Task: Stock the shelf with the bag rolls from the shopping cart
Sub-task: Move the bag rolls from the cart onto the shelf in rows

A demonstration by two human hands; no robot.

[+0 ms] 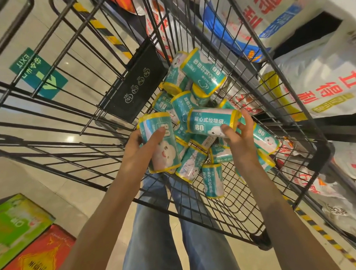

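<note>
The left hand [141, 145] grips one teal bag roll [159, 145] with yellow ends, the thumb lying across its label, and holds it above the near left part of the shopping cart [241, 213]. The right hand [238, 135] grips a second bag roll [211, 124], which lies nearly level above the pile of rolls [195, 89] in the wire basket. Many more rolls lie loose there, some on top of others. A black plastic flap [136, 83] stands at the cart's left side. Large white printed bags [324, 85] fill the space to the right, a green exit sign [39, 72] is on the floor, and green and red boxes [18, 234] sit at the lower left
</note>
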